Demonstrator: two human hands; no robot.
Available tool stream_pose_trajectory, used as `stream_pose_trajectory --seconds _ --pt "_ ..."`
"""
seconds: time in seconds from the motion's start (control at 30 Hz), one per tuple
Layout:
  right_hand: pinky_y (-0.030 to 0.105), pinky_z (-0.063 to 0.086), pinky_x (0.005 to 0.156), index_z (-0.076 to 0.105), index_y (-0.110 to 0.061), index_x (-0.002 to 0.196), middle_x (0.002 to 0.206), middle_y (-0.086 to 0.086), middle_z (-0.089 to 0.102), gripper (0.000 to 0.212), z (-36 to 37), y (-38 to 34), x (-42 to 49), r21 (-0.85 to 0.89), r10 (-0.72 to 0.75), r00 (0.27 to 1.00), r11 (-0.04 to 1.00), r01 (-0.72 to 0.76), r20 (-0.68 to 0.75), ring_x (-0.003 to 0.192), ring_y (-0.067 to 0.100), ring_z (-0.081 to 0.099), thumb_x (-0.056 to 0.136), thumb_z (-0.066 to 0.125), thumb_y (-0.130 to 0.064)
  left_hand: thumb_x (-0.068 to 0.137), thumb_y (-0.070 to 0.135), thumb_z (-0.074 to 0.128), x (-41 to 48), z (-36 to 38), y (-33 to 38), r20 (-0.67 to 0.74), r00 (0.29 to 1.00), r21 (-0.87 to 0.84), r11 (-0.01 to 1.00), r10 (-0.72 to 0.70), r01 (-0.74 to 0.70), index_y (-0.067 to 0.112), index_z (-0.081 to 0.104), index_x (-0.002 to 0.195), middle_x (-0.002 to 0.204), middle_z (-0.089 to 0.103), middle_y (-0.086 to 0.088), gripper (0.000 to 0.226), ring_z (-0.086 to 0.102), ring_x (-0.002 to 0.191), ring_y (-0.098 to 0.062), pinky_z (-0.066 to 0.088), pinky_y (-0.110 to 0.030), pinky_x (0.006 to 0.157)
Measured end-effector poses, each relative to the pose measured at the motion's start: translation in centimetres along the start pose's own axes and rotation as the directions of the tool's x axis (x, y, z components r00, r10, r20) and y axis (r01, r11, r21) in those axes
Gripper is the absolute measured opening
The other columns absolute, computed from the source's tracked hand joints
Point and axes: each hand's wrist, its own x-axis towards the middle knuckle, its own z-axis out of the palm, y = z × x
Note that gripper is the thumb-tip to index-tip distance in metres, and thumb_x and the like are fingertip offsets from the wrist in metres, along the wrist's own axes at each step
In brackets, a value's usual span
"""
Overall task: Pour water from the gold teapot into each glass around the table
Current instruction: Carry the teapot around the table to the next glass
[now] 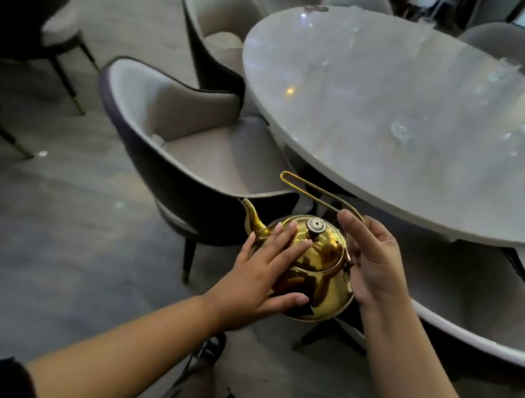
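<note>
I carry the gold teapot (318, 270) in front of me, below the table's near edge, with its spout pointing left. My left hand (263, 268) lies flat against its lid and left side. My right hand (372, 262) grips the base of its wire handle on the right. A silver knob tops the lid. Several clear glasses stand on the round white table (351, 137), one near the front right (401, 131) and another at the far rim (505, 69); they are blurred.
Grey padded chairs ring the table: one directly ahead on the left (174, 135), one behind it (214, 20), one at my right (489, 327). Another dark chair (26, 3) stands at far left. Open floor lies to the left.
</note>
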Motion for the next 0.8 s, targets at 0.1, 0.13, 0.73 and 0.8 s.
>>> stream_pose_trajectory --seconds 0.1,0.13,0.73,0.8 --pt "0.019 0.049 0.047 0.049 -0.011 0.066 0.038 -0.007 0.053 0.023 2.0 1.8 -0.5 -0.014 0.068 0.995 0.998 -0.068 0.076 0.036 0.000 0.053 0.064 0.071 -0.015 0.083 0.069 0.033 -3.4 -0.2 -0.7 -0.071 0.995 0.019 0.998 -0.066 0.067 0.051 -0.005 0.139 0.151 -0.018 0.020 0.070 -0.024 0.138 0.002 -0.015 -0.038 0.113" --pt "0.018 0.048 0.045 0.049 -0.010 0.067 0.037 -0.008 0.053 0.023 2.7 2.5 -0.6 -0.022 0.088 0.991 0.996 -0.086 0.101 0.036 0.000 0.053 0.066 0.072 -0.014 0.083 0.072 0.030 -4.4 -0.4 -1.2 -0.094 0.992 0.028 0.996 -0.083 0.086 0.055 -0.008 0.138 0.151 -0.018 0.021 0.069 -0.022 0.139 0.001 -0.015 -0.038 0.113" --pt "0.019 0.050 0.052 0.048 -0.014 0.066 0.042 -0.008 0.055 0.063 27.5 13.8 8.2 -0.165 0.276 0.890 0.959 -0.230 0.363 0.043 0.003 0.056 0.030 0.093 -0.041 0.083 0.073 0.024 -14.7 -16.0 -19.3 -0.273 0.911 0.062 0.939 -0.311 0.339 0.046 0.000 0.141 0.154 -0.011 0.016 0.069 -0.020 0.141 -0.002 -0.018 -0.035 0.113" --pt "0.017 0.047 0.048 0.045 -0.014 0.064 0.040 -0.008 0.053 0.053 30.6 14.9 9.7 -0.145 0.272 0.890 0.961 -0.233 0.366 0.039 0.001 0.053 0.040 0.091 -0.029 0.082 0.073 0.024 -15.1 -18.6 -21.9 -0.261 0.910 0.053 0.937 -0.321 0.345 0.045 0.002 0.142 0.154 -0.011 0.016 0.069 -0.020 0.141 -0.002 -0.017 -0.036 0.113"
